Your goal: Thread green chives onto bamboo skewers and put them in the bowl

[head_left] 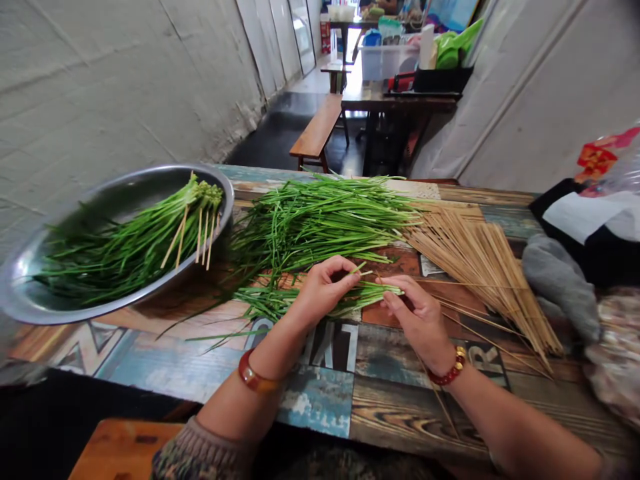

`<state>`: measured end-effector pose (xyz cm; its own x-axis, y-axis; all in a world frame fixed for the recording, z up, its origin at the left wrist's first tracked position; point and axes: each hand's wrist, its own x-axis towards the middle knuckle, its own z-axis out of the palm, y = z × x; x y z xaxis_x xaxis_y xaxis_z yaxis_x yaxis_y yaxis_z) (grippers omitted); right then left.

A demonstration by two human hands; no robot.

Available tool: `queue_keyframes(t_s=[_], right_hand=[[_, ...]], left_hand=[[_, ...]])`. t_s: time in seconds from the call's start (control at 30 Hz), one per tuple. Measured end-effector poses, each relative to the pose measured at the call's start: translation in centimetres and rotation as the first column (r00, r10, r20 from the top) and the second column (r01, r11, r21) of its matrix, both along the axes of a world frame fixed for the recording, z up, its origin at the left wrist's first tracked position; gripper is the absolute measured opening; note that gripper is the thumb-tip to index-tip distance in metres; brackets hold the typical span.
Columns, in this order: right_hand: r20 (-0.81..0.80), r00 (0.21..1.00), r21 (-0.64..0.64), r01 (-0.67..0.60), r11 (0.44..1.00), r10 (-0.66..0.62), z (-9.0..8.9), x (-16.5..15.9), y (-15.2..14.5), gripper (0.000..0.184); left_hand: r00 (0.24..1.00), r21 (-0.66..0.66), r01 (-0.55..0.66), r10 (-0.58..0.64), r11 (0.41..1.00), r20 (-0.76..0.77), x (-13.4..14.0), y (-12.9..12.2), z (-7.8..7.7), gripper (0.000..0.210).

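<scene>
My left hand (325,287) pinches a garlic chive stalk between thumb and forefinger, above a small bunch of garlic chives (345,303). Opposite it, my right hand (415,313) is closed on the pale stem ends of that bunch. A thin stick shows near the right fingertips; whether they grip it I cannot tell. Behind both hands spreads a big heap of garlic chives (320,213). Bamboo skewers (480,267) lie fanned out to the right, a few of them loose near my right wrist.
At the left stands a metal basin (227,200) with skewered chives (135,233) inside. A grey cloth-like thing (560,280) and plastic bags (617,347) lie on the right of the patchwork wooden table (320,393). Beyond are a bench (320,127) and another table holding a clear bin (387,63).
</scene>
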<state>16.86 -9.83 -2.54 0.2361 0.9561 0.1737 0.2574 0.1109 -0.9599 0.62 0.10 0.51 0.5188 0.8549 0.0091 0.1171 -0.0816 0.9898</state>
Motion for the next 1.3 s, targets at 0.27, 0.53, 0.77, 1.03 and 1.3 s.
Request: queue_keyframes(t_s=[0.27,0.53,0.77,1.03,1.3], right_hand=[[0.019,0.996,-0.079,-0.09,0.993,0.092,0.91,-0.71,-0.7,0.02],[0.099,0.991,-0.101,-0.076,0.992,0.086,0.36,-0.55,-0.58,0.029],[0.061,0.994,-0.116,-0.083,0.99,0.091,0.24,-0.57,-0.71,0.031],[0.054,0.996,-0.1,-0.07,0.993,0.076,0.22,-0.54,-0.73,0.032],[0.109,0.992,-0.094,-0.06,0.994,0.07,0.42,-0.54,-0.66,0.03]], left_hand=[[0.997,-0.243,0.065,-0.051,0.968,0.064,0.26,-0.63,0.14,0.023],[0.995,-0.246,0.085,-0.069,0.965,0.071,0.43,-0.8,0.44,0.019],[0.991,-0.266,0.086,-0.054,0.96,0.126,0.25,-0.78,0.15,0.019],[0.992,-0.265,0.076,-0.046,0.961,0.12,0.14,-0.67,-0.07,0.022],[0.993,-0.248,0.076,-0.051,0.966,0.105,0.23,-0.68,-0.21,0.023]])
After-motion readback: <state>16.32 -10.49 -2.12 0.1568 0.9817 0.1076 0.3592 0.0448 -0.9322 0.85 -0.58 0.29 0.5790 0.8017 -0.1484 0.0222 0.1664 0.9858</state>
